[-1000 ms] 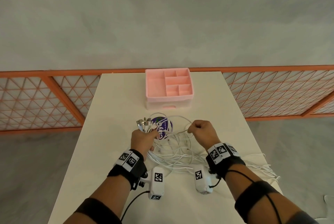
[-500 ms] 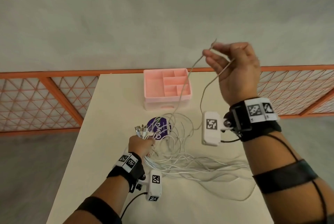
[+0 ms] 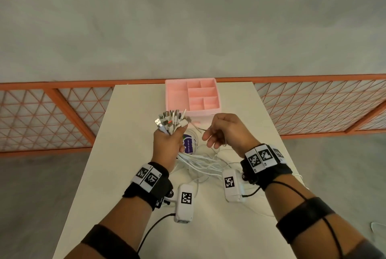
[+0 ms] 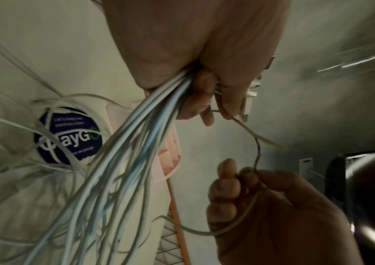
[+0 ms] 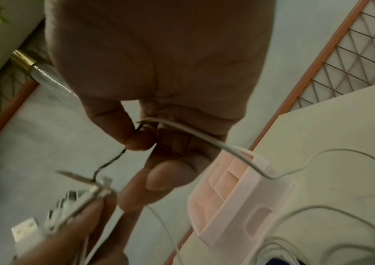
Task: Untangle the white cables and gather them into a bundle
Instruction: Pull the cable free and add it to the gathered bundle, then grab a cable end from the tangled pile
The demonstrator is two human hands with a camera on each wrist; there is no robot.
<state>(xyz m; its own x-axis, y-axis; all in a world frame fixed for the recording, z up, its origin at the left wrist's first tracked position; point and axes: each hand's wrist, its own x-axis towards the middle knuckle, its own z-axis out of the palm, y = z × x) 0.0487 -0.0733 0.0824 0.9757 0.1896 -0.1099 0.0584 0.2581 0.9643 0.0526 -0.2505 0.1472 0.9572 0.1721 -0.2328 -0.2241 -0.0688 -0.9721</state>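
Note:
My left hand (image 3: 167, 142) is raised above the table and grips a bundle of white cables (image 4: 145, 125). Their USB plugs (image 3: 171, 120) fan out above the fist. Close on its right, my right hand (image 3: 217, 133) pinches one thin cable end (image 5: 204, 137) between thumb and fingers; in the left wrist view this strand (image 4: 257, 143) runs from my left fingers to my right hand (image 4: 245, 181). The remaining lengths of cable (image 3: 200, 163) trail from the fist in loose loops over the table.
A pink compartment organizer (image 3: 193, 97) stands at the table's far edge, just behind the plugs. A round purple disc (image 3: 189, 143) lies under the cable loops. Orange lattice railing (image 3: 62, 112) runs behind the white table (image 3: 129, 133). Some cable hangs off the right edge.
My right hand came down from high up with its strand to beside my left hand. My left hand lifted the plug bundle off the table.

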